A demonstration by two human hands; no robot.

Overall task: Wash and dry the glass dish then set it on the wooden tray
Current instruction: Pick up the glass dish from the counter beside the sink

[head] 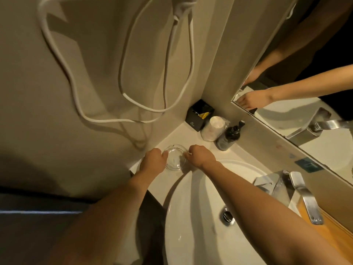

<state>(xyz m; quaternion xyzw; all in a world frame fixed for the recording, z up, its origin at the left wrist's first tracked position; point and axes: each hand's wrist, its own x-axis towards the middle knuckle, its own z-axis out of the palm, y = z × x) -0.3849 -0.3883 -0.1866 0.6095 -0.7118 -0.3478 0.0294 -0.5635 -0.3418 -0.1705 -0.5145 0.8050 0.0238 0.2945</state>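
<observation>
Both arms outstretched; left hand (154, 159) and right hand (200, 155) fingers curled (knuckles up) gripping glass dish (175, 158) rim on counter (172, 134).

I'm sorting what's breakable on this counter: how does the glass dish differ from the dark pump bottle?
The glass dish is clear, low and wide, and both hands grip its rim; the pump bottle is dark, tall and narrow, and nobody touches it. The dish is open-topped, the bottle capped by a pump. Both stand on the pale counter.

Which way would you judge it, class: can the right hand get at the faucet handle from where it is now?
Probably yes. The right hand is at the glass dish, and nothing visible stands between it and the faucet handle across the open basin.
</observation>
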